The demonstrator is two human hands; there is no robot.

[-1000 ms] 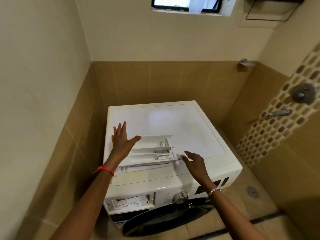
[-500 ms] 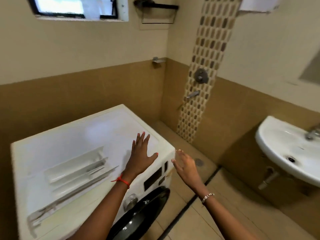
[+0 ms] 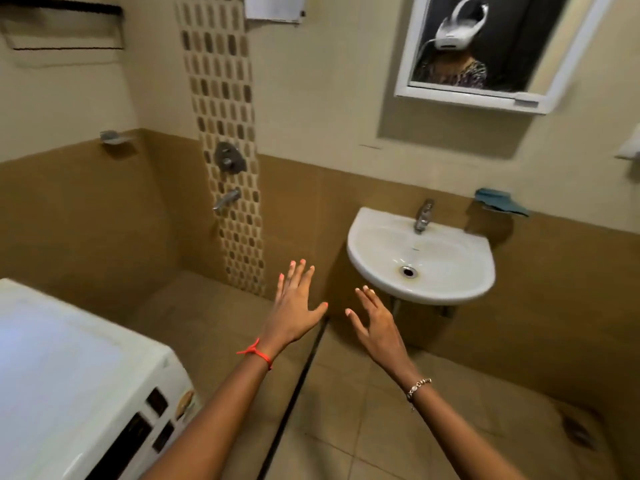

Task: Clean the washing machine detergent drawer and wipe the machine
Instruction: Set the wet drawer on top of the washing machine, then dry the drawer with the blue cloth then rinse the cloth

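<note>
washing machine (image 3: 62,368) white, top bare; left hand (image 3: 294,311), right hand (image 3: 375,322) spread, empty.

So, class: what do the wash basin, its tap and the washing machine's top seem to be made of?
Wash basin: probably glazed ceramic, glossy white with soft highlights.
Tap: looks like chromed metal, silvery and reflective.
Washing machine top: smooth white surface with a pale sheen, likely plastic or painted metal; the blur leaves it open.
</note>
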